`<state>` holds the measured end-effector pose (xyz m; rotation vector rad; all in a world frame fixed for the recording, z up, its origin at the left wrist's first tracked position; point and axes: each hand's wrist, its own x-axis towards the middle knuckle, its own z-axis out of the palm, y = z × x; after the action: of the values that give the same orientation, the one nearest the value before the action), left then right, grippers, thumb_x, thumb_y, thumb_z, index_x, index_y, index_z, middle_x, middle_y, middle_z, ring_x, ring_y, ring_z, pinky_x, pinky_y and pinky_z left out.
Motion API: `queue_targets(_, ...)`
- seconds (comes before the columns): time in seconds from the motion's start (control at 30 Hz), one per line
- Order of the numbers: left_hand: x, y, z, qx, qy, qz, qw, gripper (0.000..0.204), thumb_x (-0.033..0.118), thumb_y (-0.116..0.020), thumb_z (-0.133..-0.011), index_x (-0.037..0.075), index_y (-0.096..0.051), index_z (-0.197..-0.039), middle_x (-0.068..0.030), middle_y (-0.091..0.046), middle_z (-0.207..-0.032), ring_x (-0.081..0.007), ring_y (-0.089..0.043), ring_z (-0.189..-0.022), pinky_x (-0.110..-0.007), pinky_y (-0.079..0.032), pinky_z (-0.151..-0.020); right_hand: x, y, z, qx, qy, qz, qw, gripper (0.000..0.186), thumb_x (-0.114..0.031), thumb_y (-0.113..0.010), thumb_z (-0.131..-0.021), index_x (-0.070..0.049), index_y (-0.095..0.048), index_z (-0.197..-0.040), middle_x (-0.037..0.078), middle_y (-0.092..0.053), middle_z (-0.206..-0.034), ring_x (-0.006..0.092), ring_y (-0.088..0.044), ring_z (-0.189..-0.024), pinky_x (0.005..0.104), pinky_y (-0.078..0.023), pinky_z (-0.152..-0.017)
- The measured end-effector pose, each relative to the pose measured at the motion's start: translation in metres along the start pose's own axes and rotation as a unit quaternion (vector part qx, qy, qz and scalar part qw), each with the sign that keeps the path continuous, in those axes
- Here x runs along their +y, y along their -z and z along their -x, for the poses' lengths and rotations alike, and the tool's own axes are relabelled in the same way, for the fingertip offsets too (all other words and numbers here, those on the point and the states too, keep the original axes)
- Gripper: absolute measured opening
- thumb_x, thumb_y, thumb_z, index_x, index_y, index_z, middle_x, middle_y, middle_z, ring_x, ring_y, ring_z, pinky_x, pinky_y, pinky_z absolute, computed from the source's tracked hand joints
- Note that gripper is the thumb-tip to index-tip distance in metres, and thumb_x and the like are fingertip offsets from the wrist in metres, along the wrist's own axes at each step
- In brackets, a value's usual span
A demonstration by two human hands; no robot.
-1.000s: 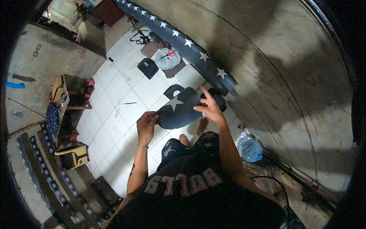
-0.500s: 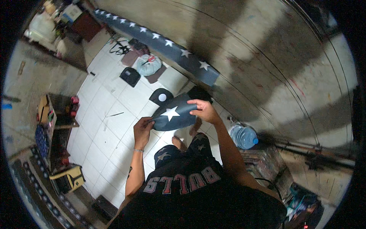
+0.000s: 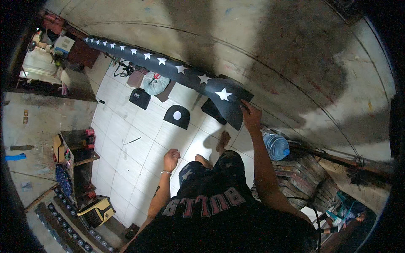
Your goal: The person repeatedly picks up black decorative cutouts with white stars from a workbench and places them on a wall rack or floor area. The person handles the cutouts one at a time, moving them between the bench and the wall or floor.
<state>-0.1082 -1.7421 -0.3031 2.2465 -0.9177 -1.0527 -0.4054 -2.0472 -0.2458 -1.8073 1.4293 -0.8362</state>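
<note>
My right hand (image 3: 251,116) grips the near end of a long dark blue banner with white stars (image 3: 181,71), holding it up against the grey wall (image 3: 270,50). The banner runs along the foot of the wall to the far left. My left hand (image 3: 171,160) hangs free over the white tiled floor (image 3: 126,160), loosely curled and holding nothing. My bare feet (image 3: 222,141) stand on the tiles just below the banner's end.
A black arch-shaped piece with a white dot (image 3: 177,117), a black bag (image 3: 139,98) and a light bundle (image 3: 154,83) lie on the floor. A blue water jug (image 3: 276,145) stands beside stacked bricks (image 3: 303,177). A wooden shelf (image 3: 76,156) and a yellow case (image 3: 96,211) are at left.
The star piece was held in both hands at my waist; now my right hand alone has raised it to the wall, and my left hand has let go and dropped.
</note>
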Motion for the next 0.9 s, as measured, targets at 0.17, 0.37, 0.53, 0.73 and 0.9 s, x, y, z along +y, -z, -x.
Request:
queue_targets(0.17, -0.039, -0.016, 0.029, -0.013, 0.166, 0.143, 0.976, 0.027, 0.023, -0.054, -0.088, -0.001, -0.061, -0.099, -0.0123, -0.067, -0.089, -0.0189, -0.067, -0.069, -0.027, -0.053, -0.057, 0.068, -0.036, -0.045, 0.008, -0.015, -0.015, 1.000, 0.039, -0.011, -0.067, -0.083, -0.005, -0.058, -0.121, 0.011, -0.068, -0.086, 0.0132, -0.056, -0.067, 0.0269, -0.046, -0.065)
queue_targets(0.37, -0.066, -0.031, 0.089, -0.005, 0.316, 0.213, 0.925, 0.018, 0.012, -0.054, -0.084, -0.002, -0.062, -0.094, -0.0122, -0.067, -0.084, -0.0190, -0.067, -0.067, -0.027, -0.054, -0.053, 0.110, -0.057, -0.039, 0.000, -0.088, -0.184, 0.979, 0.061, -0.007, -0.068, -0.081, -0.006, -0.043, -0.136, 0.014, -0.065, -0.107, 0.0135, -0.060, -0.075, 0.0252, -0.047, -0.073)
queue_targets(0.53, -0.125, -0.023, 0.098, -0.112, -0.296, -0.358, 0.879, 0.011, 0.011, -0.057, -0.082, 0.006, -0.066, -0.080, -0.0034, -0.068, -0.082, -0.0127, -0.065, -0.061, -0.026, -0.052, -0.049, 0.138, -0.068, -0.043, -0.023, -0.034, -0.128, 0.991, 0.070, -0.008, -0.068, -0.081, -0.010, -0.034, -0.143, 0.017, -0.057, -0.124, 0.0171, -0.063, -0.093, 0.0296, -0.049, -0.082)
queue_targets(0.73, -0.092, -0.002, 0.038, -0.092, 0.214, 0.176, 0.956, 0.018, 0.015, -0.052, -0.089, -0.001, -0.061, -0.090, -0.0124, -0.065, -0.080, -0.0203, -0.064, -0.059, -0.028, -0.049, -0.046, 0.119, -0.038, 0.008, 0.055, -0.096, -0.074, 0.991, 0.079, -0.008, -0.070, -0.078, -0.009, -0.026, -0.145, 0.019, -0.057, -0.123, 0.0220, -0.063, -0.095, 0.0373, -0.049, -0.086)
queue_targets(0.9, -0.129, 0.011, -0.037, -0.189, 0.222, 0.155, 0.944, 0.023, 0.020, -0.055, -0.089, -0.001, -0.063, -0.095, -0.0108, -0.066, -0.083, -0.0187, -0.065, -0.062, -0.030, -0.051, -0.050, 0.198, -0.035, 0.152, 0.149, -0.141, -0.124, 0.971, 0.064, -0.010, -0.069, -0.079, -0.005, -0.038, -0.135, 0.018, -0.065, -0.099, 0.0206, -0.064, -0.086, 0.0345, -0.051, -0.077)
